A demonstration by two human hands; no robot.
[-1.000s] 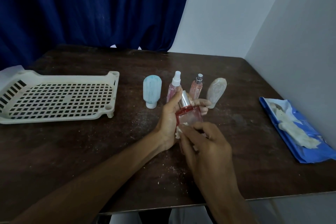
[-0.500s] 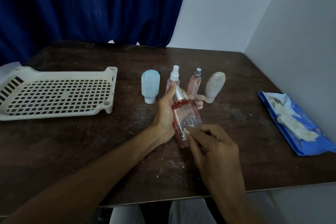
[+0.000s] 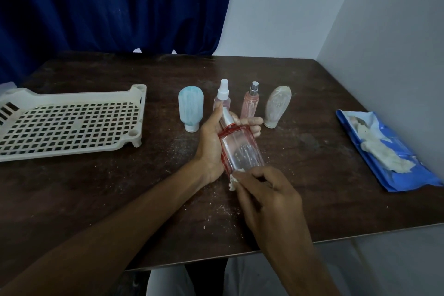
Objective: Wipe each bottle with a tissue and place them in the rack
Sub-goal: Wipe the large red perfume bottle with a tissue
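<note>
As left hand [image 3: 208, 149] grips bottle [image 3: 241, 150], tissue [image 3: 233, 178] — obscured

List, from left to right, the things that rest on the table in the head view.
rack → blue bottle → white-capped spray → silver-capped spray → beige bottle → tissue pack. The held red bottle overlaps the sprays, so it is left out.
</note>
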